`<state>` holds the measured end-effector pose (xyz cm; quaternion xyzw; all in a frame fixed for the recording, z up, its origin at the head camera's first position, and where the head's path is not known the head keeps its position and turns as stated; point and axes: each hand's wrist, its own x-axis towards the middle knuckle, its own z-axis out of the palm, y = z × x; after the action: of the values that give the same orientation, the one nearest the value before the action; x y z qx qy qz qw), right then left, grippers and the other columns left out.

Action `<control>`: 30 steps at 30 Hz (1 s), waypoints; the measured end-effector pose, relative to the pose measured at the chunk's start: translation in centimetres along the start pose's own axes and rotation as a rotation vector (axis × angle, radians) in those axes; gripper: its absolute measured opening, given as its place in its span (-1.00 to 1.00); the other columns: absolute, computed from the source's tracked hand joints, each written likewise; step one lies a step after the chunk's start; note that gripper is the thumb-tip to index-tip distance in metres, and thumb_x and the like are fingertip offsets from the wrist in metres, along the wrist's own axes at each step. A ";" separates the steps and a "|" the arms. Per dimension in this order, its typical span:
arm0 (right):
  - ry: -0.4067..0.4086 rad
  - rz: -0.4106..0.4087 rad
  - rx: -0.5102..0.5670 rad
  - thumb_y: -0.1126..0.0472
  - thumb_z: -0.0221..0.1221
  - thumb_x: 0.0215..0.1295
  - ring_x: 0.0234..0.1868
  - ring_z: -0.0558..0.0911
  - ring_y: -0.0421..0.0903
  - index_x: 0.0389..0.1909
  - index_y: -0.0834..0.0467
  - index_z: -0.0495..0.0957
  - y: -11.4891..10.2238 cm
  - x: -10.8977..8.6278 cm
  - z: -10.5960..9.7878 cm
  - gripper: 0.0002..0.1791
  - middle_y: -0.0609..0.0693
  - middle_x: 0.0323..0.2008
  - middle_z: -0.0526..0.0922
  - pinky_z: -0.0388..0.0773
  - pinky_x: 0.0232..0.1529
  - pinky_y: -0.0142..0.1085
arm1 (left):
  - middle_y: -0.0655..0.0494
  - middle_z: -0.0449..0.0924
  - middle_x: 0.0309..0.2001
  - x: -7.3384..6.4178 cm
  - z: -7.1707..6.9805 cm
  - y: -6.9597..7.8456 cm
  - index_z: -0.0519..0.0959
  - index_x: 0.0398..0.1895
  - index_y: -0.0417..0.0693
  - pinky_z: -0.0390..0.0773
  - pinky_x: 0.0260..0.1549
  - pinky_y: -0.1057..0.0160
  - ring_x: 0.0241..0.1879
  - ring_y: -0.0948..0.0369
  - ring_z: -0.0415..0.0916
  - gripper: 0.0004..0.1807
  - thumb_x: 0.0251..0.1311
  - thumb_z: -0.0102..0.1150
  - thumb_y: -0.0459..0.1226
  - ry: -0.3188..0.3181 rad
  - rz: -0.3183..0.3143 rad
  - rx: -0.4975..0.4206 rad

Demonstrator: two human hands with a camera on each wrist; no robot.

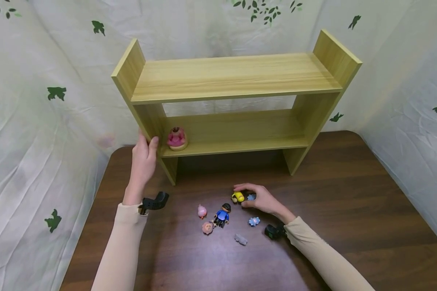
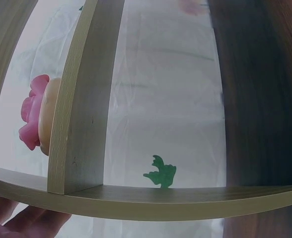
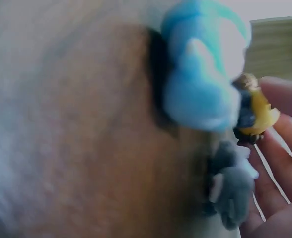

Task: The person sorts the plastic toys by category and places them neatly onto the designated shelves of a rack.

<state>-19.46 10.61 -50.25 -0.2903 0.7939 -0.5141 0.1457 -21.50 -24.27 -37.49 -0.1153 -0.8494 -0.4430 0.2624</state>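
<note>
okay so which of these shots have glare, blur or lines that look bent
Head view: crisp, with a pale sheen on the tabletop near the grey figure; left wrist view: the shelf unit bows along one edge, likely lens distortion; right wrist view: the nearby blue toy looks soft and the tabletop smeared.

Free passage beneath the lower shelf [image 1: 236, 131], small figures [image 1: 222, 216] in front.

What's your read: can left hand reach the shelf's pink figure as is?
Probably not directly: the left hand holds the side panel from outside, leaving that panel between it and the pink figure.
</note>
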 end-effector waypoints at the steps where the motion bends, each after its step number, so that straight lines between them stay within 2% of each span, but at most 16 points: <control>1: 0.000 -0.002 0.022 0.45 0.26 0.14 0.24 0.39 0.08 0.12 0.28 0.53 -0.6 -0.2 -0.2 -0.54 0.12 0.22 0.46 0.31 0.15 0.06 | -0.39 0.40 0.07 0.0 0.0 0.0 0.02 0.46 -0.16 0.31 -0.01 -0.15 0.09 -0.18 0.37 -0.43 0.46 -0.17 -0.23 -0.001 -0.001 -0.001; 4: -0.005 -0.006 0.095 0.47 0.20 0.20 0.21 0.41 0.19 0.08 0.41 0.51 -2.6 -0.5 -0.9 -0.61 0.29 0.20 0.44 0.31 0.11 0.15 | -0.39 0.40 0.07 -0.1 0.0 0.0 0.04 0.45 -0.17 0.31 -0.01 -0.15 0.08 -0.17 0.38 -0.44 0.46 -0.17 -0.24 0.000 -0.005 -0.002; 6: -0.001 -0.016 0.110 0.44 0.19 0.23 0.19 0.42 0.19 0.07 0.42 0.51 -3.0 -0.6 -1.3 -0.63 0.31 0.19 0.44 0.32 0.10 0.15 | -0.39 0.40 0.06 -0.1 0.0 0.0 0.05 0.44 -0.19 0.32 -0.01 -0.14 0.08 -0.17 0.38 -0.45 0.46 -0.16 -0.24 0.001 -0.005 -0.003; 12: 0.033 -0.063 0.098 0.39 0.13 0.31 0.18 0.45 0.12 0.04 0.39 0.54 -4.1 -0.6 -2.0 -0.70 0.27 0.15 0.49 0.35 0.10 0.07 | -0.38 0.40 0.06 -0.1 0.0 0.0 0.05 0.44 -0.18 0.32 -0.02 -0.13 0.06 -0.15 0.39 -0.45 0.46 -0.17 -0.25 0.000 -0.009 -0.010; 19: 0.064 -0.165 0.113 0.40 0.07 0.36 0.18 0.45 0.07 0.03 0.32 0.55 -5.2 -0.4 -2.3 -0.74 0.27 0.11 0.52 0.30 0.11 0.15 | -0.38 0.40 0.05 0.0 0.0 -0.1 0.04 0.45 -0.15 0.33 -0.04 -0.12 0.04 -0.14 0.40 -0.45 0.47 -0.18 -0.25 -0.004 -0.008 -0.018; 25: 0.062 -0.239 0.102 0.44 0.02 0.38 0.11 0.49 0.08 0.04 0.31 0.53 -6.1 -0.2 -2.3 -0.73 0.18 0.06 0.56 0.38 0.06 0.06 | -0.38 0.40 0.05 -0.1 0.0 -0.1 0.05 0.44 -0.16 0.32 -0.04 -0.12 0.04 -0.14 0.39 -0.46 0.46 -0.17 -0.26 0.001 -0.004 -0.006; 30: 0.061 -0.250 0.088 0.44 0.00 0.39 0.00 0.53 0.07 0.04 0.33 0.52 -7.0 -0.1 -2.2 -0.74 0.11 -0.01 0.59 0.44 -0.02 -0.13 | -0.38 0.41 0.03 -0.1 0.0 0.0 0.06 0.44 -0.16 0.32 -0.04 -0.11 0.04 -0.14 0.40 -0.46 0.46 -0.17 -0.26 0.005 -0.001 -0.001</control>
<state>-18.36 10.23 -42.99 -0.3647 0.7320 -0.5713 0.0689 -21.40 -24.26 -37.56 -0.1138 -0.8485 -0.4441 0.2644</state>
